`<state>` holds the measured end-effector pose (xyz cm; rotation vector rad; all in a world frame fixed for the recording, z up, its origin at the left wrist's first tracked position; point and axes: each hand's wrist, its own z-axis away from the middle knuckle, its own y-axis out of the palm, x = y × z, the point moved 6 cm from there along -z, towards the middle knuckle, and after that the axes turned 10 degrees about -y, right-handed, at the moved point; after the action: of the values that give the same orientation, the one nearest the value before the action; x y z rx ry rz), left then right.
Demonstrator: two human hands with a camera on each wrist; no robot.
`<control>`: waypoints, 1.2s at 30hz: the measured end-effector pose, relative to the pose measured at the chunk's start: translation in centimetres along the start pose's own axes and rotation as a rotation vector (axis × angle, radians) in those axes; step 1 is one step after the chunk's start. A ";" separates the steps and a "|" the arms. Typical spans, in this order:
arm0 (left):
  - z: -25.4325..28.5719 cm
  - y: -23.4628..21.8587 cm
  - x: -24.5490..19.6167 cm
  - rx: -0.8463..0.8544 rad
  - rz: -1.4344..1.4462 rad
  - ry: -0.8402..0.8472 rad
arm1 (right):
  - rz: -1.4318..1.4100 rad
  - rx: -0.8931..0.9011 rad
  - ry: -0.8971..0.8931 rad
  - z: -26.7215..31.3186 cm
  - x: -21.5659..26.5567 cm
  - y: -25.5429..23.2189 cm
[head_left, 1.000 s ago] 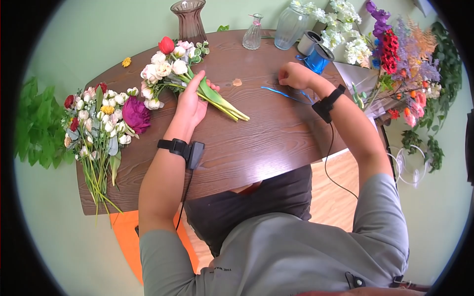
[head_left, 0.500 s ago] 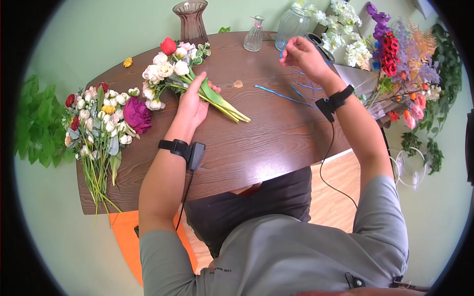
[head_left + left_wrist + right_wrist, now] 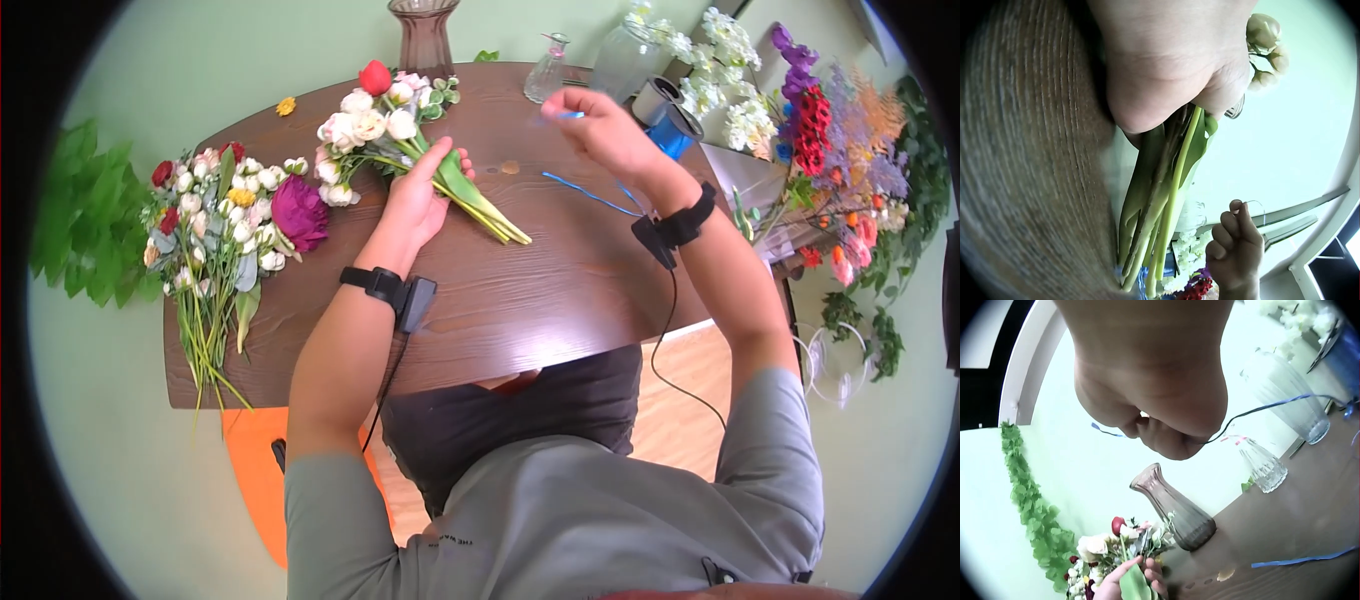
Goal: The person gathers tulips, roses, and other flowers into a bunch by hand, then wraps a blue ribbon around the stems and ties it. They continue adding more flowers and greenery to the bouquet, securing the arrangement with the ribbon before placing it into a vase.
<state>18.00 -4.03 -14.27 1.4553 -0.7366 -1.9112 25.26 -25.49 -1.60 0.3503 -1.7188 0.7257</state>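
Observation:
My left hand (image 3: 418, 205) grips a small bouquet (image 3: 368, 126) of white and pale pink flowers with one red tulip. Its green stems (image 3: 1166, 206) stick out past the hand toward the right, low over the table. My right hand (image 3: 612, 132) is raised above the table, right of the bouquet, and pinches a thin blue ribbon (image 3: 1272, 401) between thumb and fingers. One short end pokes out on one side of the fingers; the other side runs back toward the blue ribbon spool (image 3: 672, 132). Another piece of blue ribbon (image 3: 590, 192) lies below the right hand.
Along the back of the table (image 3: 480, 300) stand a brownish glass vase (image 3: 426, 40), a small clear vase (image 3: 547, 72) and a larger clear jar (image 3: 625, 62). Mixed loose flowers (image 3: 225, 225) lie at the left. Colourful flowers (image 3: 815, 130) fill the right side.
My right hand has lifted from near the tabletop with the ribbon, then moved a little left toward the bouquet. The left hand keeps its grip. The head view has shifted slightly.

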 end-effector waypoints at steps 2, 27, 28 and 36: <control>-0.2 -0.2 0.1 0.023 0.005 -0.018 | -0.031 0.076 0.032 0.2 -0.8 2.2; 0.3 0.4 -0.2 0.019 -0.011 0.027 | 0.176 -0.009 -0.040 -1.6 -1.0 6.2; 0.2 0.3 -0.2 0.015 -0.004 0.029 | 0.196 -0.016 -0.046 -1.6 -1.1 6.3; 0.1 0.2 -0.1 0.027 0.008 0.026 | 0.245 -0.104 -0.045 -2.2 -1.9 6.2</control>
<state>17.97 -4.07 -14.05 1.4884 -0.7574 -1.8791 23.86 -19.64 -4.83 0.0845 -1.8543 0.8060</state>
